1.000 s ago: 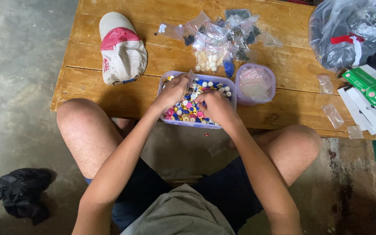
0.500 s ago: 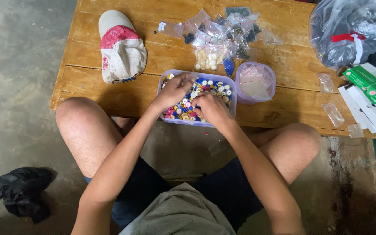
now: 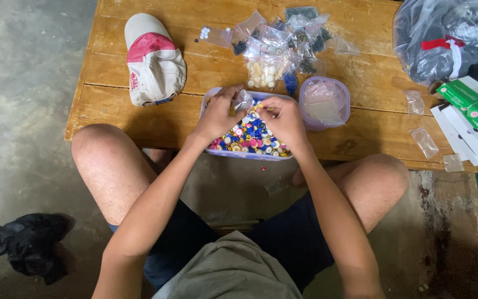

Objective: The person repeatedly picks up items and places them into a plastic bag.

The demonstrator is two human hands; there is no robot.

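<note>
My left hand (image 3: 217,114) pinches a small clear bag (image 3: 243,100) by its mouth, fingers closed on the plastic, and my right hand (image 3: 284,119) has its fingertips drawn together just beside that bag, over the tub. Whether the right fingers hold a button I cannot tell; they hide whatever is between them. Both hands hover above the tub of mixed buttons (image 3: 249,135), which sits at the near edge of the counter (image 3: 112,105), right in front of my knees.

To do this well, I judge I need to keep the bag's mouth spread with the left thumb and forefinger and held low over the tub, so anything that slips falls back among the buttons and not over the near edge, where one small piece (image 3: 261,168) already lies below. I pick with the fingertips only, one colour at a time, and keep my wrists clear of the tub's thin rim, since the tub stands so near the edge that a push could tip it.

Just to the right of the tub stands a round container with plastic in it (image 3: 324,102). Toward the far edge lies a heap of filled little bags (image 3: 275,52). A cap (image 3: 153,61) rests toward the left end, and at the right end lie empty little bags (image 3: 424,142), green boxes (image 3: 474,102) and a big clear sack (image 3: 443,36).
</note>
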